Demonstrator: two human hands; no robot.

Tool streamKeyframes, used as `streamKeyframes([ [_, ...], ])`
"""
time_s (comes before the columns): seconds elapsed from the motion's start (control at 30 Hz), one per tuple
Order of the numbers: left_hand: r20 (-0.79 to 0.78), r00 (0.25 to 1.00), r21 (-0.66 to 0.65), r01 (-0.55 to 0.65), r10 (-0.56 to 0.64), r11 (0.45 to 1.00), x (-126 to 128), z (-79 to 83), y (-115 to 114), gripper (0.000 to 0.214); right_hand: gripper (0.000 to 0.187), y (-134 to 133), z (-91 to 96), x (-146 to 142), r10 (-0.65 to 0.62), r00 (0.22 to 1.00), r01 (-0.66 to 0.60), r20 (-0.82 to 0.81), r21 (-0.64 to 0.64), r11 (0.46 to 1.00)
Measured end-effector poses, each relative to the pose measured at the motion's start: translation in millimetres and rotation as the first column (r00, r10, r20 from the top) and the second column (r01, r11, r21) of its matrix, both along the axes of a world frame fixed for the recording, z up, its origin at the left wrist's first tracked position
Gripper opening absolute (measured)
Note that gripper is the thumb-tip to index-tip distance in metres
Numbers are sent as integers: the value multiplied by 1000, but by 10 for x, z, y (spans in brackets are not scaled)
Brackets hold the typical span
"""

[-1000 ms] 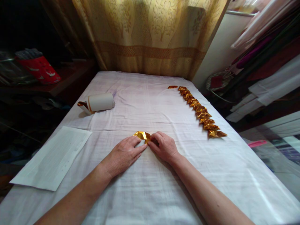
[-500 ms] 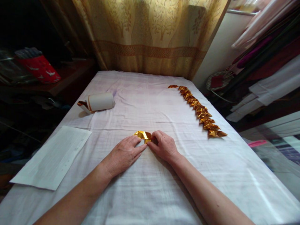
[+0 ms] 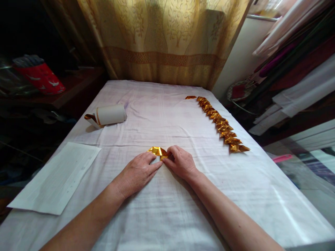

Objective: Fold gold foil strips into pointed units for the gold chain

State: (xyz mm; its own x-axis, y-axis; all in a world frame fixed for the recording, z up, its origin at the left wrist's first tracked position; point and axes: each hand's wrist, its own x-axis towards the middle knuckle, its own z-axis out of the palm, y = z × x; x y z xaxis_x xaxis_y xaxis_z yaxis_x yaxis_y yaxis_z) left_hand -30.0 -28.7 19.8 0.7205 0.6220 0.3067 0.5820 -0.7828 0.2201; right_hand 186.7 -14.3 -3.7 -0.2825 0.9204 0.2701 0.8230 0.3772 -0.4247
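Observation:
A small folded piece of gold foil paper (image 3: pixel 156 151) lies on the white cloth (image 3: pixel 162 115) in the middle of the table. My left hand (image 3: pixel 136 172) rests flat, fingers together, pressing down on the foil's near edge. My right hand (image 3: pixel 180 162) has its fingers curled and pinches the foil's right end. A row of several folded gold foil pieces (image 3: pixel 221 124) runs along the cloth's right side.
A white paper roll with a gold foil end (image 3: pixel 108 114) lies at the left rear. A white sheet of paper (image 3: pixel 56 177) sits at the left edge. A gold curtain (image 3: pixel 164 38) hangs behind. Shelves with cloth and papers (image 3: pixel 295 69) stand at the right.
My hands and the foil have hardly moved. The view has shifted slightly to the right.

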Motion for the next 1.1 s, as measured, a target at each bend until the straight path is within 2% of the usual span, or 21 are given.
streamKeyframes([
  [0.23,-31,999,-55,39,-41,998,-79,56,28,27,3,8,9,-1,-14,999,14,-30,-9,1000],
  [0.37,-15,998,-84,55,-56,995,-110,72,44,26,15,-12,-1,-10,-9,1000,9,-29,5,1000],
  [0.53,65,994,-104,90,-83,990,-137,69,63,20,17,-36,-12,-10,82,995,-86,55,78,993],
  [0.63,157,987,-163,69,-43,984,-177,40,84,17,18,-42,-9,-11,100,994,-105,52,100,989],
  [0.77,279,957,-251,-13,85,968,-275,0,155,22,15,-54,8,-14,120,993,-120,8,119,986],
  [0.83,290,945,-266,-73,152,961,-341,-14,203,22,14,-60,17,-16,130,992,-128,-3,121,984],
  [0.93,268,935,-236,-170,233,957,-438,-36,266,10,13,-64,22,-17,136,991,-135,-4,122,983],
  [1.0,231,947,-199,-178,223,964,-480,-51,292,5,13,-63,19,-17,132,991,-131,2,121,984],
  [1.1,167,976,-152,-111,137,982,-495,-70,301,12,15,-60,6,-15,131,991,-133,22,137,982],
])
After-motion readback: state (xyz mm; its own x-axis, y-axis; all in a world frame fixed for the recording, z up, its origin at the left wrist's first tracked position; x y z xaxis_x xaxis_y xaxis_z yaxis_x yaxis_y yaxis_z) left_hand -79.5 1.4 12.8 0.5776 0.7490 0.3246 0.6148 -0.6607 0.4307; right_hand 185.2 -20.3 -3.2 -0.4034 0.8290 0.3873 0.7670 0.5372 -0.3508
